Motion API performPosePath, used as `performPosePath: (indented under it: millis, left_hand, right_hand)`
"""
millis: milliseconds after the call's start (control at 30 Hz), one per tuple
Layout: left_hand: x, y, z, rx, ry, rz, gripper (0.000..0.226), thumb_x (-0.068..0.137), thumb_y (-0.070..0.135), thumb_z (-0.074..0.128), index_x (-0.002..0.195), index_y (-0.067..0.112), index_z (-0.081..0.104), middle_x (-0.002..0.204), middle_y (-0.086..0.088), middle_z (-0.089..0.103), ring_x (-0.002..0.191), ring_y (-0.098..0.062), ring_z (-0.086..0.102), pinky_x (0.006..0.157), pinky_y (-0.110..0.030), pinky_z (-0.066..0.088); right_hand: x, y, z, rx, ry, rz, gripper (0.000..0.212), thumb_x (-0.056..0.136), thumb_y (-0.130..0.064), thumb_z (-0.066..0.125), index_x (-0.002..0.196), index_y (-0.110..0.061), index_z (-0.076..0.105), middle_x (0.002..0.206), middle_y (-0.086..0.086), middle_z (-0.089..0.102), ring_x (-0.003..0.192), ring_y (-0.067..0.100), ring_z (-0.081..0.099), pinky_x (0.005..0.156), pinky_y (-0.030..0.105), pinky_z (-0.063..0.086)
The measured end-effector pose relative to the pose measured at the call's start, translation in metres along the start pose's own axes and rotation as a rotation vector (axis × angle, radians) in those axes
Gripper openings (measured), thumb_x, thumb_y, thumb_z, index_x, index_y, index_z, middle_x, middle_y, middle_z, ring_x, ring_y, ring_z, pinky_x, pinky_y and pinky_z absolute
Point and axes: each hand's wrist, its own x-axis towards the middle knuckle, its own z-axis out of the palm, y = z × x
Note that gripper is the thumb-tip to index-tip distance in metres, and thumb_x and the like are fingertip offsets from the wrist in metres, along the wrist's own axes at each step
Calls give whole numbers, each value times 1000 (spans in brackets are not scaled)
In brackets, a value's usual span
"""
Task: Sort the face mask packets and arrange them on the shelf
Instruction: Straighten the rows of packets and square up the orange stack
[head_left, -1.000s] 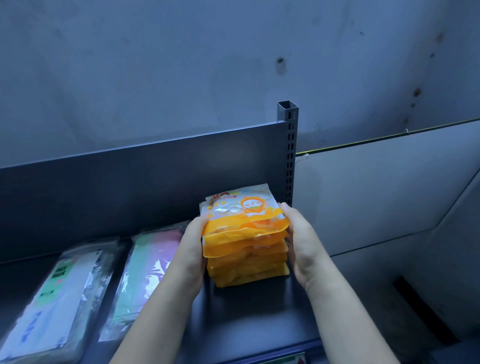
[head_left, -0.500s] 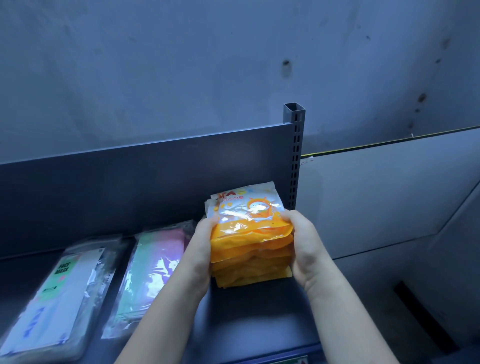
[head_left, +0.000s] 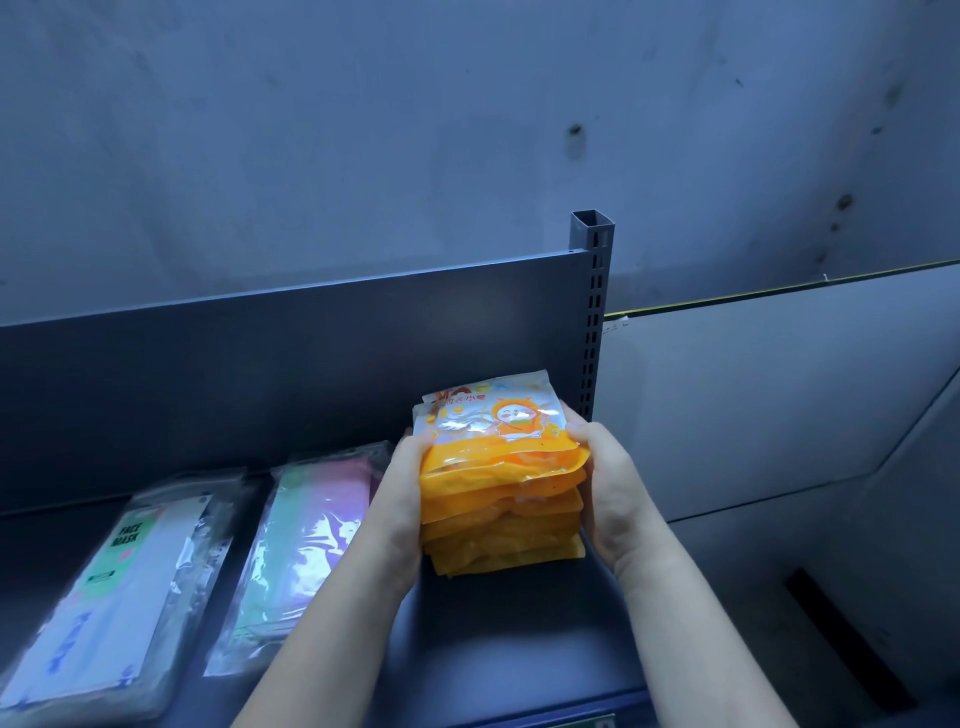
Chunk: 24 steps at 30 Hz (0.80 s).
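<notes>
orange packets (head_left: 501, 483): glossy plastic film, crinkled, glare on the top one. white packet (head_left: 104, 597) and pastel packet (head_left: 306, 540): clear shiny wrap, wrinkled. shelf (head_left: 519, 649) and slotted post (head_left: 592, 312): smooth matt painted metal. wall (head_left: 363, 130): rough matt plaster, stained. side panel (head_left: 753, 405): smooth, matt.

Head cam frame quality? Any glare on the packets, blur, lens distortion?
Head view: dim, with a blue cast overall; glare streaks on the film of the orange packet stack and the pastel packet; FACE MASK print on the white packet legible but soft; left hand and right hand show no marked motion blur; shelf back panel edge slants, wide-angle skew.
</notes>
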Motion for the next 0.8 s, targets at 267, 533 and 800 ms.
performPosePath:
  millis: [267,533,800]
  left_hand:
    - [1,0,0,-10,-35,-28,39,100,47,50,116,22,74,100,-7,82,88,-23,79,72,-33,60]
    - [2,-1,-1,-14,8,-41,41,99,48,50,118,22,75,100,-9,82,98,-30,76,76,-37,59]
    - [0,3,-2,-4,5,-9,40,95,48,54,118,21,73,105,-10,81,101,-33,76,78,-41,64]
  right_hand:
    - [-2,3,2,-40,8,-22,44,110,-37,26,136,-30,61,119,3,77,104,23,76,80,37,64]
    - [-4,0,6,-13,-5,-4,44,109,-37,28,130,-29,66,120,8,77,106,28,75,83,40,64]
    - [-4,-1,7,-2,-7,-19,42,109,-36,29,133,-30,62,117,5,78,104,25,76,79,39,63]
